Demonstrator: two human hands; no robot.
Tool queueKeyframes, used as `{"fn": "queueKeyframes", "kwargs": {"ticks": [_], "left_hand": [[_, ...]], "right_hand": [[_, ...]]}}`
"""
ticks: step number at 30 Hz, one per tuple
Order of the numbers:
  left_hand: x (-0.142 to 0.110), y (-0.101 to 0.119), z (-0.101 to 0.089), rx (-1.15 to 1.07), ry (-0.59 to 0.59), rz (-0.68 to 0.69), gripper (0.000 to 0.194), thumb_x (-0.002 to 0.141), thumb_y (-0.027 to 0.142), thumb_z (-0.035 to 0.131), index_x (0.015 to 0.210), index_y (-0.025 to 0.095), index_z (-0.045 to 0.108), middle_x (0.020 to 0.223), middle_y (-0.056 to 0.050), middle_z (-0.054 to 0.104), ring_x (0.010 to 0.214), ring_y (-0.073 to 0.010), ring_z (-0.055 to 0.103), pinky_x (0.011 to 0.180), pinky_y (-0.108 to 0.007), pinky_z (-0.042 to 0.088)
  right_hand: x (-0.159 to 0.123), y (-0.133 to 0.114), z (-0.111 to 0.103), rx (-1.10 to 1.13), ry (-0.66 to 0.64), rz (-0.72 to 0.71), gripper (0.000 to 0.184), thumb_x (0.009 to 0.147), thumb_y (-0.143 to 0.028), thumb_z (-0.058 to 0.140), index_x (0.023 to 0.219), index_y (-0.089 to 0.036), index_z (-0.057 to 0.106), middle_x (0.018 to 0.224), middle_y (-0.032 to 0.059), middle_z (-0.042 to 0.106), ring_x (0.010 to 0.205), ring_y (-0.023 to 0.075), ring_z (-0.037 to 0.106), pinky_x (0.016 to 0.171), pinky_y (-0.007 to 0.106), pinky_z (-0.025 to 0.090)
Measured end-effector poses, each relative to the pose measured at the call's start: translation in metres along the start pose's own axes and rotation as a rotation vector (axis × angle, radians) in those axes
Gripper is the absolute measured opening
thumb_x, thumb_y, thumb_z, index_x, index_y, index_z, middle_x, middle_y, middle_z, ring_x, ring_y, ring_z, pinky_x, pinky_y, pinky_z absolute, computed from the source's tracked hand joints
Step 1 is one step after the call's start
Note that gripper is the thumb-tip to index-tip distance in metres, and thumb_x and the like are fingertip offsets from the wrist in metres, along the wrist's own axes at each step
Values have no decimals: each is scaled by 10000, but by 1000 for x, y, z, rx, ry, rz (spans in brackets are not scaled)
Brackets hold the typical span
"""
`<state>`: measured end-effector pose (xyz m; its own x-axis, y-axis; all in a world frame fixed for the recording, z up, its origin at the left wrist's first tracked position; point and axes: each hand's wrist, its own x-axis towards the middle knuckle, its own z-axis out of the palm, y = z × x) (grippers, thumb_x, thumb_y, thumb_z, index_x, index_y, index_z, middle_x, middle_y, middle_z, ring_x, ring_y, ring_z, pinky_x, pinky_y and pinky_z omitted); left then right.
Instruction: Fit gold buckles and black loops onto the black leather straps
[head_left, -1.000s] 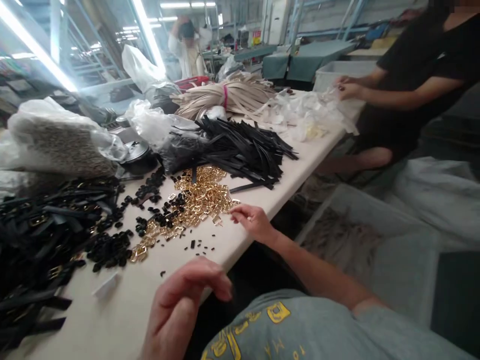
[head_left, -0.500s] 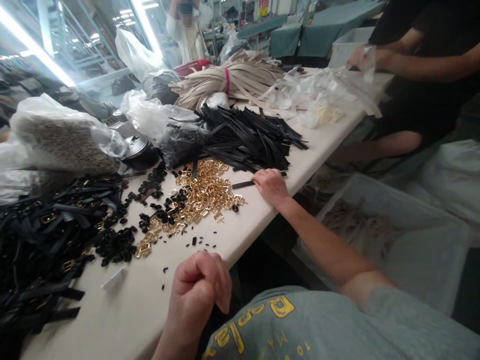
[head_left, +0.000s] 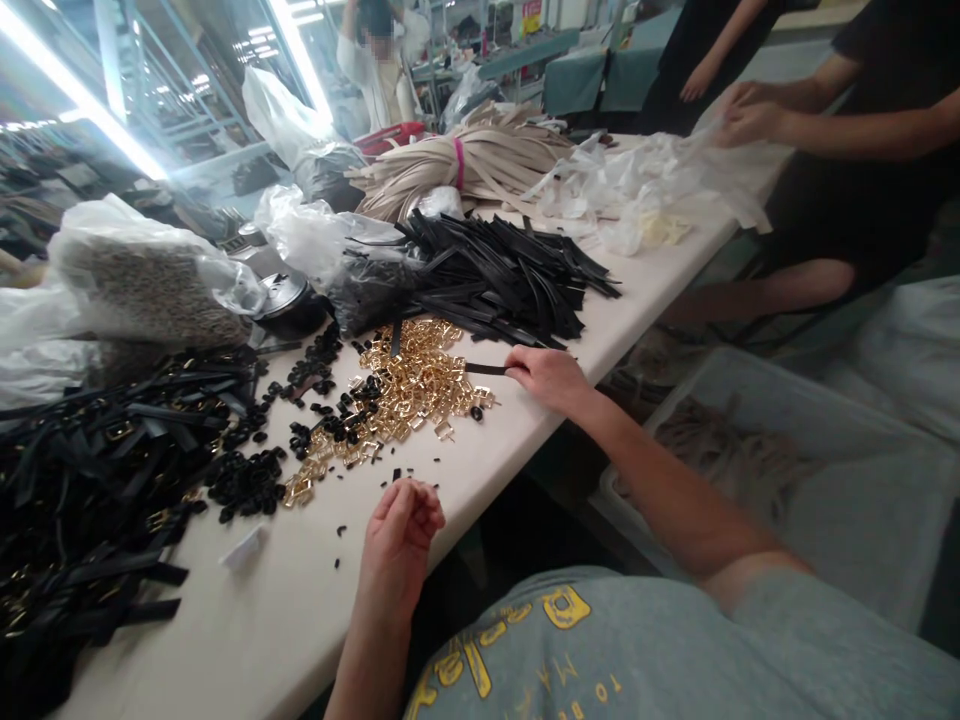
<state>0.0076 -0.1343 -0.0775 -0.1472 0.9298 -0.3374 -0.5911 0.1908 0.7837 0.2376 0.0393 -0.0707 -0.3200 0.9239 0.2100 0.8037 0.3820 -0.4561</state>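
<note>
My right hand (head_left: 547, 377) rests on the white table (head_left: 262, 620) with its fingers pinched on the end of a single black strap (head_left: 485, 369), just in front of the big pile of black straps (head_left: 502, 275). Beside it to the left lies a heap of gold buckles (head_left: 397, 395). My left hand (head_left: 400, 535) hovers near the table's front edge, fingers curled into a loose fist; what they hold, if anything, is hidden. Small black loops (head_left: 247, 480) are scattered between the two hands.
Assembled black straps with buckles (head_left: 82, 490) pile up at the left. Plastic bags (head_left: 142, 275) and a beige strap bundle (head_left: 480, 160) lie farther back. A person in black (head_left: 862, 130) handles clear bags (head_left: 637, 180) at the far end. A grey bin (head_left: 787, 470) stands beside the table.
My right hand moved from the gold buckles to the black strap pile and pinched a single strap. My left hand closed into a loose fist and moved toward the table.
</note>
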Motion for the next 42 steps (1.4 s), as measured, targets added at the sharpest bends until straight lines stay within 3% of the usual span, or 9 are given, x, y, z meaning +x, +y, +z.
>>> {"fn": "queueKeyframes", "kwargs": {"ticks": [5,10,12,20,27,32,36,40,42], "left_hand": [[0,-4,0,118,40,14,498,707,394,797,1101,179,582,817,-23,690,604,-102,649,602,-213,528],[-1,-6,-1,180,32,-25,635,733,350,768,1274,157,498,757,-27,697,579,-124,671,579,-215,538],[-3,-5,-3,183,44,-26,643,722,323,777,1275,150,500,734,-23,698,578,-125,674,582,-213,543],[-12,-7,-4,167,73,-15,711,707,340,785,1318,151,474,742,-30,719,582,-127,676,559,-198,527],[-15,-15,-4,230,35,73,567,755,341,744,1270,175,576,737,-14,697,647,-125,672,631,-215,522],[-16,-13,-4,660,-39,316,225,789,330,720,973,202,743,922,-66,714,838,-173,653,766,-280,523],[-15,-11,-1,954,-22,592,107,789,290,712,873,266,775,1027,-75,691,965,-222,624,884,-366,499],[-21,-11,-3,1079,-11,834,59,750,261,742,793,296,764,936,-58,703,965,-245,609,934,-415,463],[-24,-10,-6,1030,-61,832,55,743,318,747,744,263,740,860,-57,694,871,-237,616,869,-388,480]], "right_hand": [[-55,-44,0,744,-298,-87,194,897,-288,550,1031,-171,628,644,-43,620,486,72,476,525,211,378],[-81,-69,15,974,-504,-46,224,896,-341,550,993,-150,613,590,-60,553,437,53,410,448,193,335],[-85,-73,21,950,-486,-66,206,890,-325,560,986,-155,625,612,-50,567,473,62,448,473,194,366],[-97,-82,35,648,-156,-293,160,854,-266,642,994,-205,692,946,32,722,841,167,654,777,292,497],[-100,-84,37,547,-91,-367,95,860,-200,596,876,-187,690,838,28,708,761,147,642,711,261,471],[-101,-80,35,457,-65,-395,93,846,-177,574,815,-191,661,766,13,683,691,130,610,652,234,425],[-103,-78,38,379,-49,-422,87,834,-161,571,782,-189,635,728,11,659,657,127,584,624,230,397],[-100,-73,38,376,-36,-395,79,824,-148,580,792,-183,644,733,10,659,661,129,590,624,231,393],[-98,-69,36,389,-6,-354,75,829,-158,585,798,-180,650,730,10,658,658,129,591,623,232,394]]}}
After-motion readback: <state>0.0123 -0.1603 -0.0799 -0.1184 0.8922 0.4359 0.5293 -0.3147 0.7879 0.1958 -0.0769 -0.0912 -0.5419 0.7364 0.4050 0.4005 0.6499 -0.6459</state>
